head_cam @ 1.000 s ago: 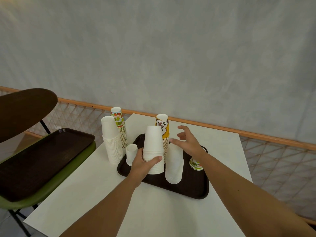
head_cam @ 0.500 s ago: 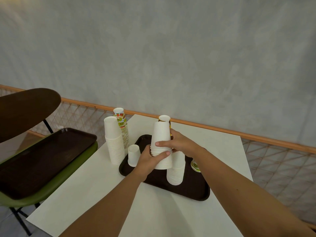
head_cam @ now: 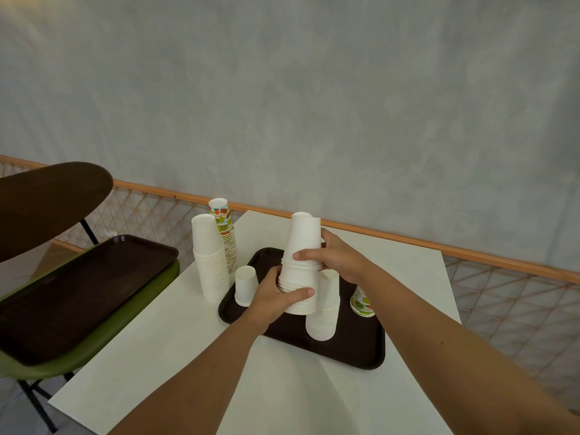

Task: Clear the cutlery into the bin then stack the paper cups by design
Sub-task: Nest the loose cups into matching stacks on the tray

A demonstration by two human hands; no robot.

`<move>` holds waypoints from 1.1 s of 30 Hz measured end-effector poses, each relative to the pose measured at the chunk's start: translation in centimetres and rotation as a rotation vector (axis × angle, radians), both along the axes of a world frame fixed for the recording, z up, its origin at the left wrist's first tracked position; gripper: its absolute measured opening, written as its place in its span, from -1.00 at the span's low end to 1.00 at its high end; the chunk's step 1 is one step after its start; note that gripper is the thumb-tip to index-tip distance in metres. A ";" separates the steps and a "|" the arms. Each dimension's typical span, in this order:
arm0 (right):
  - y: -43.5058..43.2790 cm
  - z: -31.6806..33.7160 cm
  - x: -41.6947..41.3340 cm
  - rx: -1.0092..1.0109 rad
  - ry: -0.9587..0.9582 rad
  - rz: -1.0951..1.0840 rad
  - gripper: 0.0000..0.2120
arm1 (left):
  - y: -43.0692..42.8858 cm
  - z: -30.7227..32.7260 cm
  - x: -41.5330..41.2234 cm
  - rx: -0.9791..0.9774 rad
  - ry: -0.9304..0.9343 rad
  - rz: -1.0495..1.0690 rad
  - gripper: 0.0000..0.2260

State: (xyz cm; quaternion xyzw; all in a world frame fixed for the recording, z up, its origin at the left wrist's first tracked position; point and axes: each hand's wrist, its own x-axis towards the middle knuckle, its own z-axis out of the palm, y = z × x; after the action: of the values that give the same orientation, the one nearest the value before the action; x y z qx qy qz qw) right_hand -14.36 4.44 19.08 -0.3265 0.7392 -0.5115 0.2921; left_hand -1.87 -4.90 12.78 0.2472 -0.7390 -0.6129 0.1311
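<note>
The white cup stack (head_cam: 299,265) stands over the brown tray (head_cam: 351,346) on the tabletop (head_cam: 175,356) — your left hand (head_cam: 276,296) grasps its lower rims, your right hand (head_cam: 335,259) grasps the middle. Paper cups are light and crush easily, I think, so hold at the stiff rims — gently. Other white stacks (head_cam: 210,259) stand near.

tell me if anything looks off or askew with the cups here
One thing: the white cup stack gripped by the left hand and right hand leans, and its upper section sits offset from the lower. A lone fruit-print cup sits apart on the tray. Nothing is spilled.
</note>
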 end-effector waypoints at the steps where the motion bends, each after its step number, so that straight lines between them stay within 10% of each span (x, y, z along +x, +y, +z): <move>1: 0.0 0.2 -0.1 -0.015 0.002 -0.011 -0.38 | 0.0 0.0 0.1 -0.002 -0.001 0.000 -0.36; 12: 0.7 1.7 -1.8 -0.222 0.047 -0.272 -0.39 | -0.5 -1.5 0.9 -0.005 -0.065 0.042 -0.38; 25: 2.2 -4.2 -2.0 0.112 0.161 -0.249 -0.25 | -0.5 -1.1 1.0 0.031 -0.045 0.094 -0.41; 33: 1.8 -2.5 -1.4 -0.009 0.245 -0.234 -0.29 | -0.5 -0.9 0.6 0.033 -0.035 0.082 -0.39</move>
State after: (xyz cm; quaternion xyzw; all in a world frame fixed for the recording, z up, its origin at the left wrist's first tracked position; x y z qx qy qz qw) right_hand -15.75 6.25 16.59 -0.2994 0.8001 -0.5015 0.1366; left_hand -1.24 -5.37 11.86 0.2903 -0.7202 -0.6145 0.1391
